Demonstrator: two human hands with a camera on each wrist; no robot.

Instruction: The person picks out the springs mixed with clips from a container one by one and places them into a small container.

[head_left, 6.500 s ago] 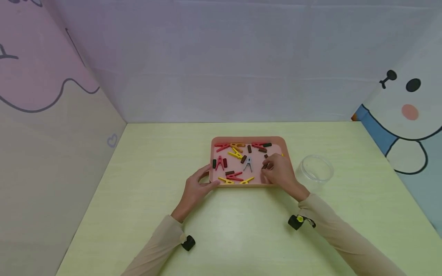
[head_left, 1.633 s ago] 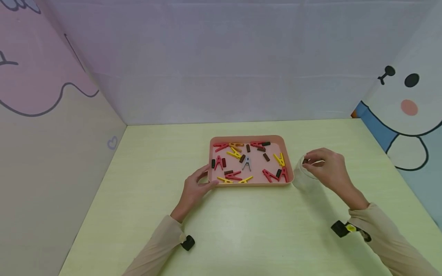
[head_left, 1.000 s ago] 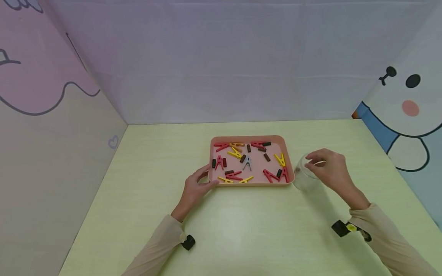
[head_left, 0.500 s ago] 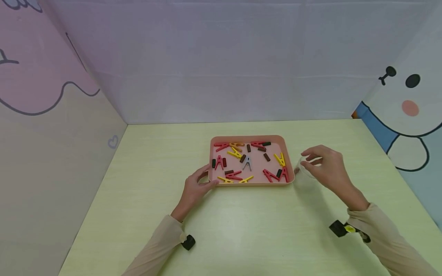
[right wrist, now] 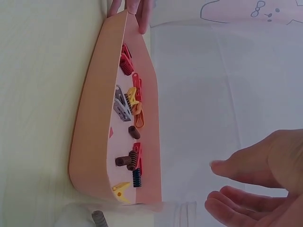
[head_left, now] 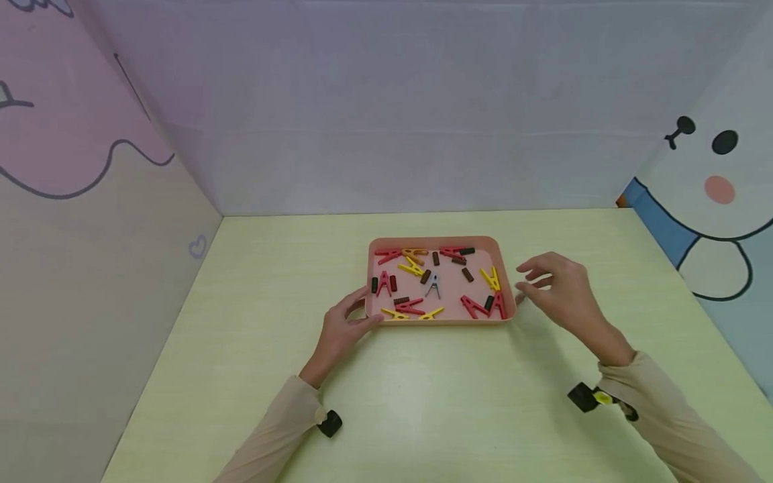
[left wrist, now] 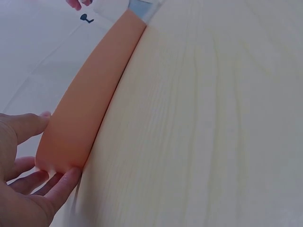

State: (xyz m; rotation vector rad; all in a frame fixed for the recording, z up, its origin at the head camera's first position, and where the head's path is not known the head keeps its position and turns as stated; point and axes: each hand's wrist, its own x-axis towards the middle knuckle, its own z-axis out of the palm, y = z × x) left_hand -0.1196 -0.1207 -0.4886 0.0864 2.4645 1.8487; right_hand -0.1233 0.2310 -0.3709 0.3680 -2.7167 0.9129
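A shallow pink tray [head_left: 441, 242] holds several red, yellow, orange and grey plastic clips, such as the grey clip [head_left: 433, 286]. Among them lie small ribbed brown, black and reddish cylinders that resemble coil springs, one being a brown coil [right wrist: 134, 132]. My left hand [head_left: 339, 330] grips the tray's near left corner, thumb along the front and fingers at the side. My right hand [head_left: 558, 290] hovers just right of the tray, fingers parted, nothing between them. In the right wrist view a clear jar [right wrist: 173, 215] shows below the tray's end, with a dark coil [right wrist: 98, 218] in its bottom.
The pale wood-grain table [head_left: 386, 402] extends around the tray. A light cloth wall [head_left: 386, 121] stands behind it, with printed cartoon panels at both sides. In the head view my right hand hides most of the jar.
My right hand went from the tray to above the jar with a small dark coil, let it go, and has since moved back left toward the tray. My left hand stays at the corner.
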